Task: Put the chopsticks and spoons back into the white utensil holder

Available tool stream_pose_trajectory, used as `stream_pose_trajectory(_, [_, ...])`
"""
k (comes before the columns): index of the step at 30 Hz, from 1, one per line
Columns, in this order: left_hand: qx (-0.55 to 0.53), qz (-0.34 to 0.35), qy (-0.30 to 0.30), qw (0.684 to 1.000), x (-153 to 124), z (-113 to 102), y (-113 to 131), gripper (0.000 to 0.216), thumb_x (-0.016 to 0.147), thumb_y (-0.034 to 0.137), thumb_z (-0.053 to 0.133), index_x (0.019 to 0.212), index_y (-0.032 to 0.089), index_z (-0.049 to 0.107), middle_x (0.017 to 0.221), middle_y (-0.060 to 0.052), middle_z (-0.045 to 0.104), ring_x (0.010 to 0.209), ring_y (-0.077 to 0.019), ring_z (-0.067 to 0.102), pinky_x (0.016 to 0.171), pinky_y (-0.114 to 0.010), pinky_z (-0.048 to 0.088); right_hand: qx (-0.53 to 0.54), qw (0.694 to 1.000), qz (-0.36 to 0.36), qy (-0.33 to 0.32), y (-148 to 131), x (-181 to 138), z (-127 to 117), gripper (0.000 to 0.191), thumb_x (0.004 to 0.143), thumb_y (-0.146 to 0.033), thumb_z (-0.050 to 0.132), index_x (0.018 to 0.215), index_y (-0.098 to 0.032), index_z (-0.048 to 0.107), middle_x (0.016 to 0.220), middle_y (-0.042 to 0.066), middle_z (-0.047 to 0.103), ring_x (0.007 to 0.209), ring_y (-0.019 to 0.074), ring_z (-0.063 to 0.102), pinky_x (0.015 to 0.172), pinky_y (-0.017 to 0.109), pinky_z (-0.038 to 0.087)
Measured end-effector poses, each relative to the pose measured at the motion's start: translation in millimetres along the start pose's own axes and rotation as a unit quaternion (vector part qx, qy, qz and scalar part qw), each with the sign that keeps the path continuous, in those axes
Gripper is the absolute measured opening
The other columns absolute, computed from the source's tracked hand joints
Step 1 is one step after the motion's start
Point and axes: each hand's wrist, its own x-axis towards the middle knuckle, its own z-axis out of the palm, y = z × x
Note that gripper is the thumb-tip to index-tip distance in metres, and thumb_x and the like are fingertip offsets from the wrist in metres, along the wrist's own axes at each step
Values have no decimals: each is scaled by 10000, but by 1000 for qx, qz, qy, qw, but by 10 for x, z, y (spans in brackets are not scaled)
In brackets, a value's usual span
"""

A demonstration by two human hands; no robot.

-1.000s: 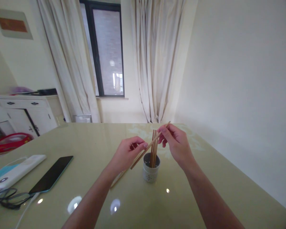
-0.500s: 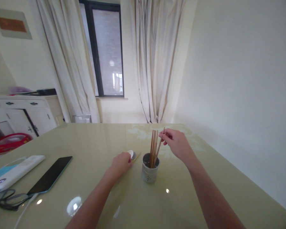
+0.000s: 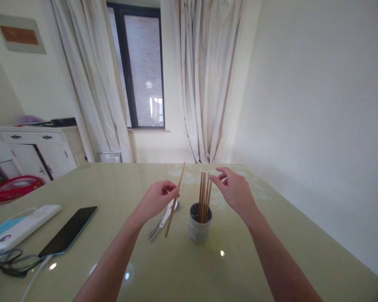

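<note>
My left hand (image 3: 160, 198) pinches a single wooden chopstick (image 3: 172, 216), tilted and raised above the table. Under and behind that stick lies a white-handled utensil with a grey metal end (image 3: 157, 228), partly covered by my hand; its kind is hard to make out. A grey ceramic cup (image 3: 199, 232) with a pierced pattern stands to the right, holding several upright chopsticks (image 3: 204, 197). My right hand (image 3: 231, 184) hovers at the tops of these sticks, thumb and fingers apart, with nothing between them.
On the left of the glossy table (image 3: 245, 268) lie a black phone (image 3: 67, 230) with a white cable, eyeglasses (image 3: 14, 262) and a long white device (image 3: 22, 224). A red basket (image 3: 17, 188) sits beyond the left edge. A wall runs along the right side.
My left hand has lifted a chopstick from the table, uncovering more of the white-handled utensil. My right hand has let go of its chopstick, which now stands in the cup.
</note>
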Motion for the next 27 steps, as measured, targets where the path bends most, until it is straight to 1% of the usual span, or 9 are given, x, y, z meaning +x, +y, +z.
stream_pose_trajectory(3, [-72, 62, -3, 995, -125, 19, 298, 339, 940, 492, 615, 928, 168, 714, 857, -59, 785, 720, -160, 661, 620, -244, 470, 172, 984, -35, -29, -220, -103, -71, 437, 961, -566, 653, 1195, -206, 732, 933, 76, 785, 741, 210, 719, 645, 312, 543])
stream_pose_trajectory(6, [-34, 106, -12, 994, -250, 121, 533, 306, 938, 471, 650, 942, 183, 753, 824, -32, 759, 648, -126, 580, 587, -229, 433, 317, 944, -47, -85, -392, -204, -53, 412, 949, -529, 685, 1204, -206, 708, 888, 54, 768, 724, 190, 717, 594, 280, 546])
stream_pose_trajectory(10, [-12, 108, -9, 994, -264, 175, 588, 314, 958, 485, 629, 958, 204, 769, 742, 3, 716, 598, -119, 534, 553, -226, 402, 390, 917, -50, -63, -437, -222, -46, 342, 935, -519, 712, 1026, -190, 704, 767, 35, 737, 658, 175, 695, 582, 283, 569])
stream_pose_trajectory(13, [18, 81, 15, 996, -139, 140, 369, 345, 988, 486, 576, 905, 204, 756, 730, 1, 711, 642, -143, 588, 598, -244, 436, 385, 922, -45, 18, -352, -161, -117, 356, 928, -545, 718, 993, -196, 693, 803, 48, 746, 664, 174, 692, 607, 300, 593])
stream_pose_trajectory(15, [80, 44, 35, 995, -37, 137, 109, 296, 997, 415, 561, 898, 200, 739, 824, -20, 749, 715, -163, 637, 674, -267, 466, 361, 930, -38, 66, -264, -111, -155, 355, 924, -542, 727, 995, -196, 691, 812, 51, 748, 662, 175, 690, 622, 305, 597])
stream_pose_trajectory(17, [171, -18, 40, 984, 39, 178, -192, 199, 983, 311, 573, 948, 193, 730, 956, -51, 771, 852, -193, 682, 771, -289, 482, 321, 944, -34, 76, -173, -67, -146, 340, 923, -525, 730, 997, -194, 696, 803, 49, 745, 662, 182, 694, 635, 309, 593])
stream_pose_trajectory(19, [253, -73, 42, 964, 72, 254, -469, 192, 973, 264, 585, 1093, 178, 706, 1118, -90, 749, 1021, -219, 691, 876, -301, 481, 274, 960, -31, 54, -97, -36, -79, 312, 933, -495, 715, 1007, -193, 704, 777, 40, 736, 660, 192, 703, 648, 315, 590])
stream_pose_trajectory(22, [310, -127, 17, 942, 64, 362, -725, 352, 1000, 317, 577, 1309, 155, 621, 1271, -130, 686, 1113, -232, 687, 935, -308, 473, 212, 977, -26, 2, -36, -18, 91, 257, 968, -421, 661, 1073, -191, 708, 754, 29, 735, 666, 206, 722, 680, 325, 589])
stream_pose_trajectory(27, [327, -150, -26, 933, 34, 396, -780, 316, 1016, 342, 564, 1259, 161, 650, 1306, -138, 660, 1124, -226, 688, 934, -300, 467, 121, 986, -37, -109, -29, -41, 333, 152, 1017, -249, 555, 1038, -205, 699, 839, 52, 779, 749, 204, 756, 732, 302, 569])
